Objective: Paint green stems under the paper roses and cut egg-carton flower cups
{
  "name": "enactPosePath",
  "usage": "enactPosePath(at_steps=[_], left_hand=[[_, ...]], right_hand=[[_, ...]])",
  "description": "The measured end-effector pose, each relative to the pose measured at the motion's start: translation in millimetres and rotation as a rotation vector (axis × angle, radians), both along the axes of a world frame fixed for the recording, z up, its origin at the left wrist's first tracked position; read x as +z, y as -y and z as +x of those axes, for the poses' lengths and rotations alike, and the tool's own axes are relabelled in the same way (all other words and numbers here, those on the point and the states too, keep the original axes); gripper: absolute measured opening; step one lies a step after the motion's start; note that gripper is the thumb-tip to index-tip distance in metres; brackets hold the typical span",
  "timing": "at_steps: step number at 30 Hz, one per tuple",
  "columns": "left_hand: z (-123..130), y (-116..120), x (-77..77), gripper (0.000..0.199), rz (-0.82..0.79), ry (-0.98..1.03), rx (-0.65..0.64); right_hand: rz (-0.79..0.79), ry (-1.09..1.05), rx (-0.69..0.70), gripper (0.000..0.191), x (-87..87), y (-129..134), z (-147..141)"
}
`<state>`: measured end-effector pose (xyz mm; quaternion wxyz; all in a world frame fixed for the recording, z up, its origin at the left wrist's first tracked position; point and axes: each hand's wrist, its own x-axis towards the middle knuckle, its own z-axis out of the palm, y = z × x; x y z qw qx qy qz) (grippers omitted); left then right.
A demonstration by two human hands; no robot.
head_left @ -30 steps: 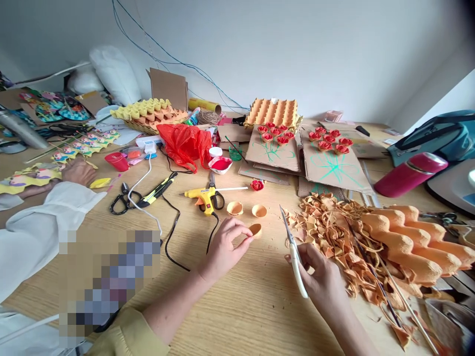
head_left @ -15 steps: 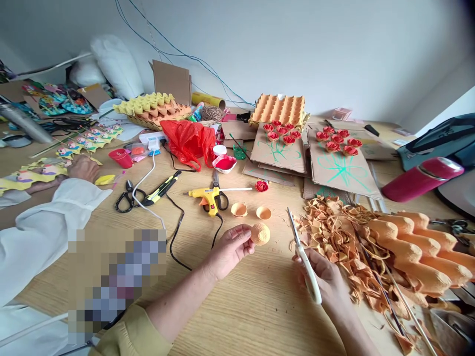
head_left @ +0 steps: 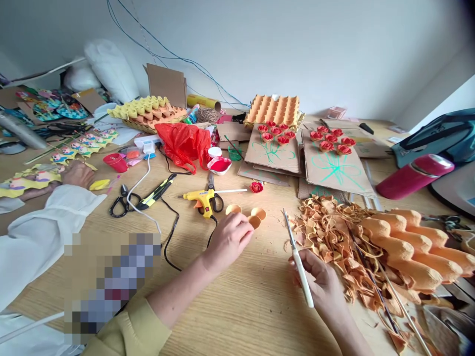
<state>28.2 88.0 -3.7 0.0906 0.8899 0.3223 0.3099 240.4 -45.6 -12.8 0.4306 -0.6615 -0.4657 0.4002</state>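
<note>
My left hand (head_left: 227, 243) pinches a small orange egg-carton cup (head_left: 254, 222) by its rim, low over the table with the opening upward. Right behind it sit a second cup (head_left: 259, 212) and, partly covered by my fingers, a third cup (head_left: 233, 209). In my right hand (head_left: 319, 278) are scissors with white handles (head_left: 303, 279), blades pointing away from me and looking closed. A red paper rose (head_left: 256, 187) lies beyond the cups. Cut orange carton scraps (head_left: 326, 232) are heaped right of the scissors, against an orange egg-carton piece (head_left: 411, 242).
A yellow glue gun (head_left: 202, 199) with its cord, black scissors (head_left: 124, 201) and a dish of red paint (head_left: 219, 165) stand beyond my left hand. Red flowers sit on cardboard (head_left: 337, 170) at the back. A co-worker's hand (head_left: 77, 173) is at far left, a pink bottle (head_left: 413, 177) at right.
My left hand has turned over and lowered the cup beside the other two; its opening now shows instead of its rounded base. My right hand still holds the scissors in about the same place.
</note>
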Motion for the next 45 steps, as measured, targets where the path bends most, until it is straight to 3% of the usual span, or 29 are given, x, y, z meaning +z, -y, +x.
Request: enactPosePath(at_steps=[6,11,16,27,31,34,38,45], left_hand=[[18,-26,4.7,0.015,0.086,-0.1,0.054],[30,-29,1.8,0.018,0.093,-0.29,0.039],[33,-28,0.6,0.018,0.064,-0.356,0.043],[34,-33,1.4,0.016,-0.037,-0.294,0.03],[28,-27,1.3,0.004,-0.029,-0.254,0.051],[15,-24,0.2,0.027,-0.02,-0.143,0.089],[7,-20,-1.0,0.033,0.006,-0.083,0.111],[41,-33,-3.7,0.052,-0.047,-0.212,-0.029]], right_hand=[[0.013,0.032,0.004,0.039,3.7,1,-2],[-0.019,0.018,0.015,0.037,1.9,3,-2],[-0.022,0.067,0.014,0.037,6.4,3,-3],[0.001,0.084,-0.015,0.041,7.8,-4,-3],[0.058,0.079,-0.003,0.04,6.1,-6,-3],[0.088,0.065,-0.004,0.039,3.2,-7,-1],[0.13,0.068,-0.033,0.04,-0.3,-8,1],[0.168,0.067,-0.062,0.044,2.3,-10,3]])
